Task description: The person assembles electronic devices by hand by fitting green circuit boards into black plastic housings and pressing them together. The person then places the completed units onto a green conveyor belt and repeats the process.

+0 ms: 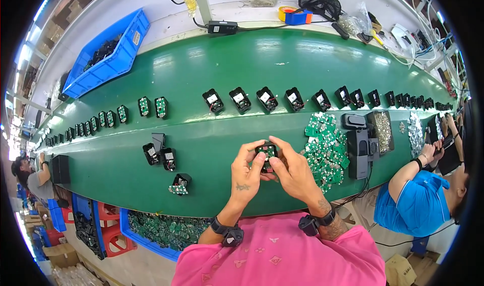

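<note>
A person in a pink top grasps one small black plastic housing in both bare hands, above the near part of the green worktable, in front of their body. The left hand is closed around its left side with the thumb laid on the green circuit board seated in the open face; the right hand grips the other side, its thumb also at the board. Just right of the hands lies a loose heap of green circuit boards, next to a dark grey device and a tray of small metallic parts. Beyond the hands, a row of open black housings with white pieces inside runs off to the right, while housings fitted with green boards line up toward the left. Nearer on the left stands a small group of black housings, and just below it another housing with a green board at its front edge. A blue bin holding dark parts stands at the upper left. To the right, a co-worker in a blue shirt sits at the table.
</note>
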Motion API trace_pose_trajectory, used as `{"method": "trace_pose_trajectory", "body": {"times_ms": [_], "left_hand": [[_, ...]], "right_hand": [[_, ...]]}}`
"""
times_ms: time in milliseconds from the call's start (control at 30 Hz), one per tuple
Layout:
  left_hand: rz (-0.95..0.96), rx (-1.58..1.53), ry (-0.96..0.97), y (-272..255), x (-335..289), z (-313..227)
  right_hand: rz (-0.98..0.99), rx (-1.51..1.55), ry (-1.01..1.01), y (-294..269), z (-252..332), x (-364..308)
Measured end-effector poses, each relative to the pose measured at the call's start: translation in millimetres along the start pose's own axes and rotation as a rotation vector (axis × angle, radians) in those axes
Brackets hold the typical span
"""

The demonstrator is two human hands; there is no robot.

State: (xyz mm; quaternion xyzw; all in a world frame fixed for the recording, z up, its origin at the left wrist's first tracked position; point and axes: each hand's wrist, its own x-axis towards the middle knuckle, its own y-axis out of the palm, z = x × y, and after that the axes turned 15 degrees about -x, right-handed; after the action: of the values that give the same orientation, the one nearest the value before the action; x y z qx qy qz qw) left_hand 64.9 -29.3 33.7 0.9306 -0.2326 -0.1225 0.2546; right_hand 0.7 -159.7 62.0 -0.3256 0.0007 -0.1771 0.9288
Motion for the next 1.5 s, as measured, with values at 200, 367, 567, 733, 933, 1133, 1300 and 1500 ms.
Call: {"method": "trace_pose_trajectory", "body": {"times_ms": [200, 367, 567, 733, 933, 1133, 1300, 1500], "left_hand": [[-0.034, -0.040, -0.028, 0.0, 2.7, -2.0], [-0.074, 0.089, 0.104, -2.9, -1.2, 2.2], [-0.189, 0.331, 0.313, -15.9, 4.1, -1.6], [-0.239, 0.347, 0.326, -33.7, 71.5, -2.2], [-0.601, 0.532, 0.381, -147.5, 154.3, -36.9], [-0.724, 1.378, 0.606, -172.2, 174.3, -39.8], [-0.344, 1.543, 0.579, -121.3, 136.4, -50.6], [-0.114, 1.375, 0.328, -131.5, 152.5, -40.5]], "right_hand": [[0.170, -0.008, 0.038, -1.0, -1.1, 13.1], [0.102, 0.184, -0.023, 25.6, -13.8, 10.3], [0.082, 0.391, -0.003, 66.0, -20.2, 26.1], [0.117, -0.031, 0.109, 38.7, -22.4, 50.7], [0.302, -0.079, -0.074, 27.9, -37.2, 3.0], [-0.191, -0.489, -0.057, -34.2, -84.1, -8.4], [-0.177, -0.795, 0.064, -61.8, -97.2, 24.4], [-0.073, -0.922, -0.037, -48.6, -116.9, 40.2]]}}
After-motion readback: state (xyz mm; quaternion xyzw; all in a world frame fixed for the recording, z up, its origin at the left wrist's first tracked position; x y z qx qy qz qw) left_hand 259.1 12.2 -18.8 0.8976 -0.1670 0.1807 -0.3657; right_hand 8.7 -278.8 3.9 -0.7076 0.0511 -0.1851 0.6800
